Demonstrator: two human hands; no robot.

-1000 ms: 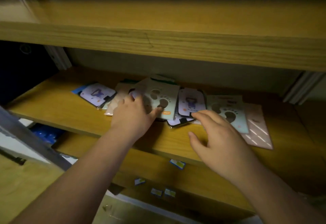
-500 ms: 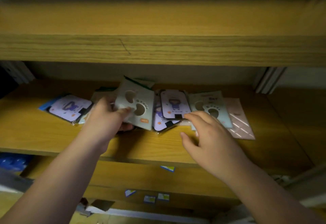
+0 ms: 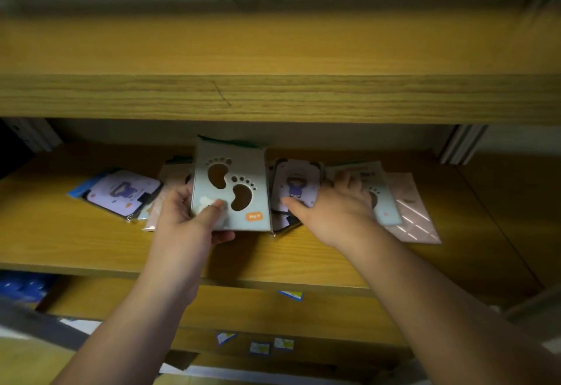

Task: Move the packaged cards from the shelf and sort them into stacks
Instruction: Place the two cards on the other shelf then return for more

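Several packaged cards lie spread along the middle wooden shelf (image 3: 91,242). My left hand (image 3: 191,220) grips a pale green footprint card pack (image 3: 232,184) and holds it tilted up off the shelf, thumb on its front. My right hand (image 3: 337,205) lies on the cards to the right, thumb on a lilac card with a cartoon girl (image 3: 296,184) and fingers curled over a second footprint pack (image 3: 382,199). A pink striped pack (image 3: 413,211) lies at the far right. Another lilac pack (image 3: 121,193) lies at the left.
The upper shelf board (image 3: 273,93) hangs low over the cards. A lower shelf (image 3: 273,318) carries small labels on its front edge. Metal uprights (image 3: 461,145) stand at the back right, and blue items (image 3: 21,287) sit at the lower left.
My left hand has lifted the footprint pack upright off the pile. My right hand moved forward onto the lilac and footprint cards. The view has shifted right.
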